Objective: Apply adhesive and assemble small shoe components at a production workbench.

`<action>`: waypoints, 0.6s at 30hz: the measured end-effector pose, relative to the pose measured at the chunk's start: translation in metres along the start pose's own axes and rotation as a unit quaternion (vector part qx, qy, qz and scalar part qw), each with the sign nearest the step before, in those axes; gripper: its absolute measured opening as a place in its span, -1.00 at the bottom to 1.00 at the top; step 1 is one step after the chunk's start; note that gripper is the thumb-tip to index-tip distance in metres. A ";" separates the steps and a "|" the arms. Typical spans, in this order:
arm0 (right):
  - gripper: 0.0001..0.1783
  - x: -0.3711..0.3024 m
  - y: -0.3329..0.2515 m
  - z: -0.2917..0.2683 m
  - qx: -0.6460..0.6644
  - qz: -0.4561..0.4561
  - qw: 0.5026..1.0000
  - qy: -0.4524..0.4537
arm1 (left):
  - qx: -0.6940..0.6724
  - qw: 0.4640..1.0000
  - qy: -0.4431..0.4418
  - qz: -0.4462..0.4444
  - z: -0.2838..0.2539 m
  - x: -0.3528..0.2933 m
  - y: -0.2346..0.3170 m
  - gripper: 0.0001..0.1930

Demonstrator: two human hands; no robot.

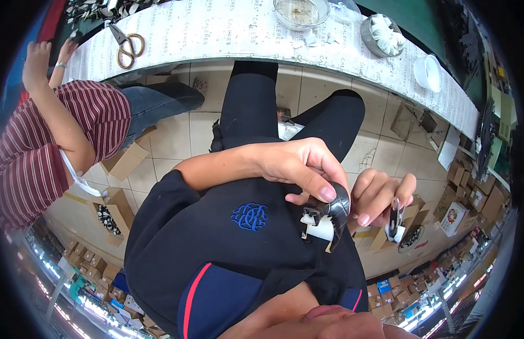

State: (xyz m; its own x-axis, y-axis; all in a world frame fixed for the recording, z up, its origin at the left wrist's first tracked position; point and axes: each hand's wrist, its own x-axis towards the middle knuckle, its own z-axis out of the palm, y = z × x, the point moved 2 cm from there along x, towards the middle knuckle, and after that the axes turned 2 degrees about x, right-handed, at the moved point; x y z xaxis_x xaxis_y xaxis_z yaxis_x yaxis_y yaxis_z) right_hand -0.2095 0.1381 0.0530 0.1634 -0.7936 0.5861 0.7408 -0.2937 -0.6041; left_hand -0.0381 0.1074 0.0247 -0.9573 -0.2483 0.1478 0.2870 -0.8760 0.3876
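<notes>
My left hand (pixel 307 166) is closed, thumb on top, around a curled black strap-like piece (pixel 342 206) with a scaly, glossy grain. Something white (pixel 321 229) sits inside its curve, and metal-coloured edges show at its lower ends. To the right, my right hand (pixel 380 198) pinches a smaller dark piece (pixel 394 219) with a shiny metal rim and a white bit at its lower end. Both hands are held up in front of my black shirt, and the two pieces are apart. What exact kind of article they are, I cannot tell.
A paper-covered bench (pixel 217 31) carries scissors (pixel 128 48), a clear bowl (pixel 300 12), a tin of white cloth (pixel 382 37) and a plastic cup (pixel 427 73). At left a co-worker in a striped shirt (pixel 98 110) sits close. Cardboard boxes (pixel 112 217) stand on the tiled floor.
</notes>
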 end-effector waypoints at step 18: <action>-0.72 -0.001 -0.003 0.018 -0.083 0.006 0.997 0.009 | -0.002 1.000 0.016 -0.019 0.002 -0.005 -0.005 -0.75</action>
State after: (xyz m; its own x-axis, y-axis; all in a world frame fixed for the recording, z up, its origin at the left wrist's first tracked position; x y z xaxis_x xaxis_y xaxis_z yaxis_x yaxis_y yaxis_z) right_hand -0.1999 0.1497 0.0636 0.1592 -0.8061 0.5700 0.6209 -0.3671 -0.6926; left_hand -0.0345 0.1135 0.0241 -0.9681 -0.2284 0.1033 0.2506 -0.8864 0.3892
